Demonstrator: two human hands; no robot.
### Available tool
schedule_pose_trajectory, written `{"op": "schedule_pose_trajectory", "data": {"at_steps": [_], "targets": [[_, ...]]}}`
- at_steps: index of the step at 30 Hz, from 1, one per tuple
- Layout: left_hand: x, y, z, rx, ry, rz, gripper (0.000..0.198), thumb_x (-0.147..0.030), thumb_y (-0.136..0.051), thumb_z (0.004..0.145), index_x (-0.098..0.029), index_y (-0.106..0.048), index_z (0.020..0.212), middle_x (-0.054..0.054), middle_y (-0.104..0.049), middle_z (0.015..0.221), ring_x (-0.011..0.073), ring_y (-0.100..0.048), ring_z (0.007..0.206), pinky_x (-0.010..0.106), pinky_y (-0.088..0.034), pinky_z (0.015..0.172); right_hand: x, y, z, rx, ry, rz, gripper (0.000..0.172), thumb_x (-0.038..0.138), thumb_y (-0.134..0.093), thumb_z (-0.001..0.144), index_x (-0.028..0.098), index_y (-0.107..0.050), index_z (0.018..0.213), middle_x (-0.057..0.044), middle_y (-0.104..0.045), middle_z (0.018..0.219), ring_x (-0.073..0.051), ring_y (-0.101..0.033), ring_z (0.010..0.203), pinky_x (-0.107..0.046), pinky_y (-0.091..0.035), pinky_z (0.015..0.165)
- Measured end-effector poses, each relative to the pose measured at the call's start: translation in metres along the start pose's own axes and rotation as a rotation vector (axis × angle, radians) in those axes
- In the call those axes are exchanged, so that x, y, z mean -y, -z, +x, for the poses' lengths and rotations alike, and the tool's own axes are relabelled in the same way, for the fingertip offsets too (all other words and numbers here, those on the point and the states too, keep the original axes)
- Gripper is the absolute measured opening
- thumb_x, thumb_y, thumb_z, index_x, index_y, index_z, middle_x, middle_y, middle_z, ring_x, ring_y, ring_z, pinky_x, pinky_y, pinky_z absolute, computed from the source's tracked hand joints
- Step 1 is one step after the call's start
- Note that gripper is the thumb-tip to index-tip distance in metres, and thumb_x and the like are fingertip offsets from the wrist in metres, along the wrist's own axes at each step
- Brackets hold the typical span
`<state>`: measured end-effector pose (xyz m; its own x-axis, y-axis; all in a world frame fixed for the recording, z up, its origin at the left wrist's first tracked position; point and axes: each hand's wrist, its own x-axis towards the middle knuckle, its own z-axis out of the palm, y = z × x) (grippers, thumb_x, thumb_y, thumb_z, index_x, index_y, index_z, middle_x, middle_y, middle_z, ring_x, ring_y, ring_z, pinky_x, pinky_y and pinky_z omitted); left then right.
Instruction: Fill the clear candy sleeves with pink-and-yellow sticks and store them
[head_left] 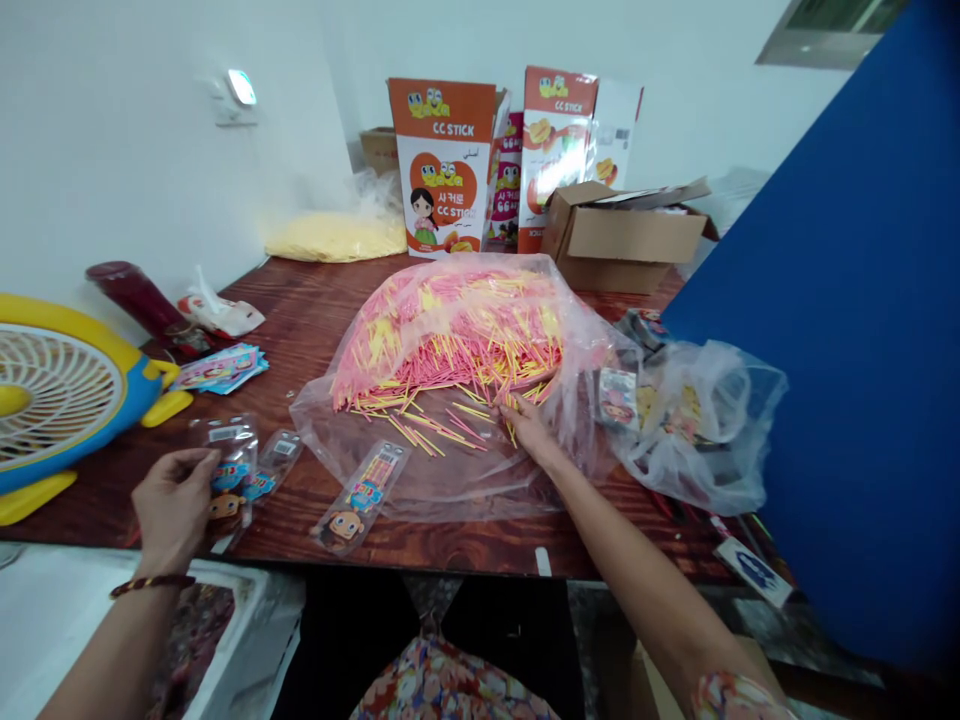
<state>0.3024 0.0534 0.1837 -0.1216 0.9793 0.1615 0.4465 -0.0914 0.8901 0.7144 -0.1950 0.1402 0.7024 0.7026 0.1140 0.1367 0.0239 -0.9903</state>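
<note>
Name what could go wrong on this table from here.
1. Thin pink and yellow sticks lie loose on the spread clear plastic bag; the bare right hand, among them, might scatter some.
2. The flat, clear plastic sleeve with a printed brown cartoon face lies near the dark red-brown wooden table's front edge; a sweeping arm could knock it off.

Bare tabletop (304, 315) leaves passage between printed cards (220, 370) and stick-filled bag (465, 492); cartons (442, 130) bar the rear, a blue panel (802, 350) the right.
</note>
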Motion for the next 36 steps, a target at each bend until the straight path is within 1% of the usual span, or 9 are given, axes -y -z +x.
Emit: {"op": "schedule_pose_trajectory", "data": {"at_steps": [5,11,15,18,20,23,26,32,36], "targets": [[-0.022,0.006,0.002,-0.126,0.021,-0.25,0.017,-0.01,-0.073,0.061,-0.016,-0.069,0.076,-0.007,-0.065,0.067,0.007,-0.056,0.062,0.017,-0.046,0.06,0.0,-0.005,-0.01,0.037,0.059,-0.023,0.022,0.042,-0.06,0.079,0.022,-0.064,0.086,-0.001,-0.069,0.083,-0.019,-0.06,0.079,-0.031,-0.045,0.076],[-0.072,0.002,-0.033,-0.021,0.074,-0.511,0.027,-0.023,-0.082,0.055,-0.015,-0.064,0.074,-0.007,-0.065,0.068,0.0085,-0.054,0.062,0.02,-0.048,0.058,0.006,-0.007,-0.011,-0.003,0.024,0.075,0.027,0.046,-0.065,0.077,0.022,-0.065,0.087,-0.001,-0.071,0.08,-0.019,-0.061,0.077,-0.032,-0.046,0.078],[-0.099,-0.015,-0.072,0.247,0.057,-0.467,0.037,-0.03,-0.087,0.051,-0.015,-0.068,0.079,-0.005,-0.066,0.07,0.0079,-0.054,0.061,0.018,-0.044,0.057,0.029,-0.015,-0.012,-0.012,-0.04,0.337,0.031,0.047,-0.072,0.071,0.023,-0.063,0.088,0.002,-0.067,0.07,-0.016,-0.06,0.066,-0.03,-0.049,0.069],[-0.105,-0.043,-0.107,0.561,0.043,-0.442,0.033,-0.036,-0.085,0.056,-0.015,-0.069,0.076,-0.002,-0.068,0.071,0.0107,-0.057,0.065,0.02,-0.045,0.06,0.048,-0.026,-0.021,0.084,-0.134,0.493,0.034,0.046,-0.076,0.068,0.023,-0.061,0.089,0.002,-0.065,0.068,-0.016,-0.061,0.062,-0.028,-0.048,0.059],[-0.104,-0.064,-0.13,0.708,0.026,-0.433,0.029,-0.037,-0.083,0.06,-0.015,-0.068,0.072,-0.002,-0.065,0.067,0.01,-0.054,0.062,0.021,-0.043,0.058,0.057,-0.034,-0.029,0.158,-0.159,0.502,0.034,0.046,-0.076,0.069,0.023,-0.06,0.088,0.002,-0.065,0.07,-0.015,-0.061,0.063,-0.026,-0.047,0.055],[-0.104,-0.089,-0.156,0.857,0.0,-0.414,0.026,-0.038,-0.078,0.066,-0.014,-0.068,0.068,-0.003,-0.06,0.061,0.0091,-0.05,0.057,0.02,-0.039,0.055,0.066,-0.041,-0.039,0.249,-0.118,0.381,0.032,0.048,-0.074,0.073,0.022,-0.061,0.088,0.001,-0.066,0.073,-0.014,-0.06,0.065,-0.025,-0.046,0.056],[-0.108,-0.099,-0.169,0.923,-0.008,-0.394,0.025,-0.037,-0.076,0.068,-0.014,-0.067,0.064,-0.003,-0.058,0.059,0.0088,-0.049,0.055,0.021,-0.038,0.054,0.076,-0.042,-0.045,0.308,-0.007,0.159,0.03,0.051,-0.066,0.08,0.022,-0.062,0.089,0.0,-0.065,0.078,-0.015,-0.056,0.067,-0.026,-0.044,0.059],[-0.114,-0.099,-0.171,1.008,0.056,-0.349,0.026,-0.038,-0.078,0.066,-0.014,-0.067,0.063,-0.003,-0.059,0.057,0.0093,-0.049,0.052,0.022,-0.038,0.053,0.099,-0.04,-0.049,0.43,0.365,-0.288,0.025,0.043,-0.053,0.091,0.023,-0.061,0.079,0.0,-0.058,0.076,-0.017,-0.05,0.072,-0.029,-0.041,0.069],[-0.111,-0.097,-0.169,1.074,0.046,-0.356,0.027,-0.039,-0.077,0.067,-0.014,-0.067,0.064,-0.003,-0.058,0.057,0.0084,-0.047,0.051,0.021,-0.037,0.051,0.102,-0.043,-0.047,0.501,0.429,-0.394,0.025,0.037,-0.051,0.092,0.023,-0.056,0.072,0.0,-0.054,0.07,-0.016,-0.046,0.065,-0.028,-0.038,0.064]]}}
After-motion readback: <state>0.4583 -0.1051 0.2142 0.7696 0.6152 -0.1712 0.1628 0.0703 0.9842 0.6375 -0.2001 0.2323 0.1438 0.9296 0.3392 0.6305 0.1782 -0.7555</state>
